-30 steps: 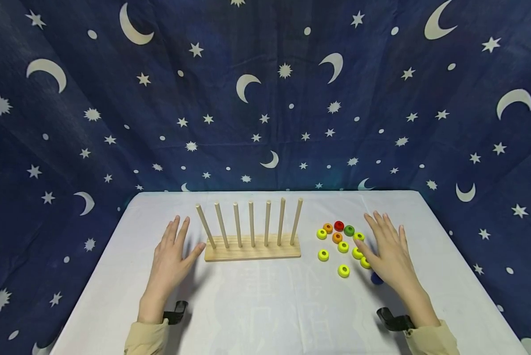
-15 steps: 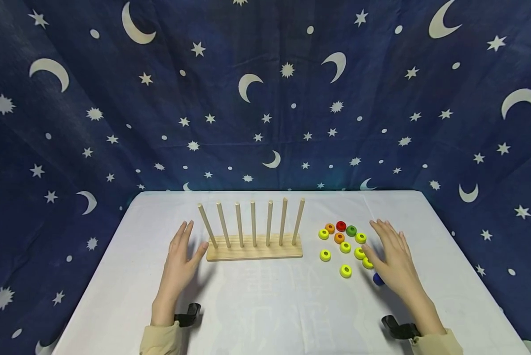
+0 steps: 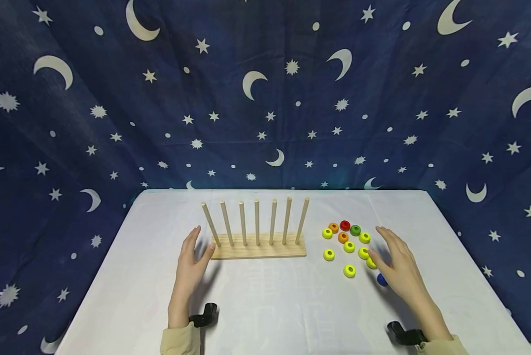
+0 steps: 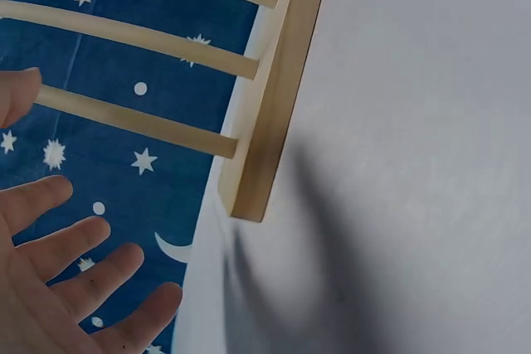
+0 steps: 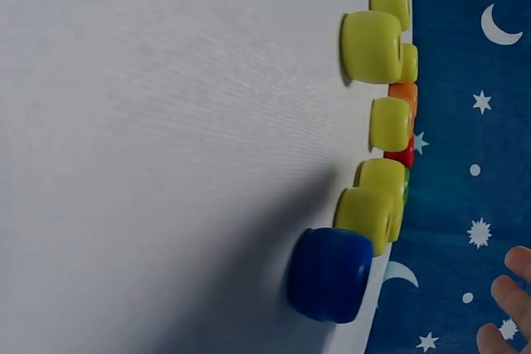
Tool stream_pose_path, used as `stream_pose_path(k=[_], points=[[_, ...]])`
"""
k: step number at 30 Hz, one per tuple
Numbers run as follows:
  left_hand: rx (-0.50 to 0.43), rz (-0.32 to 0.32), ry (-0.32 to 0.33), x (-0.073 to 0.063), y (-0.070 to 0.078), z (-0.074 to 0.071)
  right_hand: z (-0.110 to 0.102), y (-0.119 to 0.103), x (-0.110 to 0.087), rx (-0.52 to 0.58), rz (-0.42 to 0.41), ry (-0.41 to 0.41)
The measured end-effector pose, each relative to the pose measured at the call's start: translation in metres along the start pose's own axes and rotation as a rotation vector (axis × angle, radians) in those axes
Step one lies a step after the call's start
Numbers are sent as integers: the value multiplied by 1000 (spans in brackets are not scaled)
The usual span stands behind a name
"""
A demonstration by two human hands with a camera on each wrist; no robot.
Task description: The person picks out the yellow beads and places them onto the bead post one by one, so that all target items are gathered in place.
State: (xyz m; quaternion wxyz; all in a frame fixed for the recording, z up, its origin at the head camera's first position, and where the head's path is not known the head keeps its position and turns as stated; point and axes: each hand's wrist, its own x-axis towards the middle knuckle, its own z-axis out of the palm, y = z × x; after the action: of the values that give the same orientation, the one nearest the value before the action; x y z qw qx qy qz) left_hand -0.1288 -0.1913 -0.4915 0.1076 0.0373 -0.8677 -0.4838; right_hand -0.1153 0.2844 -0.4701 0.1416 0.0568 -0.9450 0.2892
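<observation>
A wooden rack (image 3: 258, 251) with a row of upright pegs stands on the white table. At its left end my left hand (image 3: 191, 266) hovers, fingers spread and nothing held; in the left wrist view those fingers (image 4: 116, 279) lie beside the nearest peg (image 4: 141, 122). To the right of the rack, beads with holes lie scattered: several yellow beads (image 3: 349, 270), two orange ones, a red bead (image 3: 345, 225), a green bead (image 3: 355, 230) and a blue bead (image 3: 382, 279). My right hand (image 3: 400, 268) is held over the right side of these beads, fingers extended, partly covering the blue one.
The table (image 3: 265, 315) carries a white cloth and ends at a back edge against a dark blue curtain (image 3: 221, 88) with moons and stars. A black wrist mount (image 3: 205, 315) sits on the left wrist, another (image 3: 405, 335) on the right.
My left hand has shifted right, nearer the rack's left end. The right hand has moved slightly down and right, showing more of the blue bead. Rack and beads stay in place.
</observation>
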Motion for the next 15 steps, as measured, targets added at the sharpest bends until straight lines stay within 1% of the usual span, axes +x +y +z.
stream_pose_path(k=[7, 12, 15], points=[[-88, -52, 11, -1, -6, 14, -1, 4, -3, 27, 25, -8], [-82, -78, 46, -1, -14, 23, 1, 5, -5, 44, 70, -34], [-73, -108, 48, -1, -19, 27, 3, 8, -6, 50, 88, -49]])
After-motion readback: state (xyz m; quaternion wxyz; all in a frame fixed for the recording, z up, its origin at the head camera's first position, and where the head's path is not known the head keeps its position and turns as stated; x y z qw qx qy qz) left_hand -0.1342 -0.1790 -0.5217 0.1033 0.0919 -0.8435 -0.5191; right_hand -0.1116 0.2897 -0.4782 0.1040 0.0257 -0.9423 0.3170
